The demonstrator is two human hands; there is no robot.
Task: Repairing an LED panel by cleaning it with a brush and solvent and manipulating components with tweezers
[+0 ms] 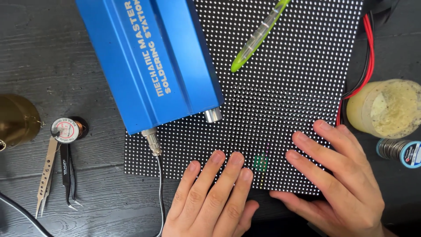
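Note:
A black panel (298, 79) covered in a grid of small white dots lies flat on the dark wooden table. My left hand (210, 197) rests palm down on its near edge, fingers together and straight. My right hand (337, 175) lies flat on the panel's near right corner, fingers spread. Between my two hands the panel shows a small green patch (260, 163) with thin coloured lines above and below it. Neither hand holds anything.
A blue box-shaped soldering station (149, 57) sits on the panel's left part, its cable (160, 193) running toward me. A green pen-like tool (258, 37) lies on the panel. Two tweezers (57, 175), a wick spool (68, 129), a yellowish jar (388, 109), a solder reel (401, 151) and red-black wires (366, 66) surround it.

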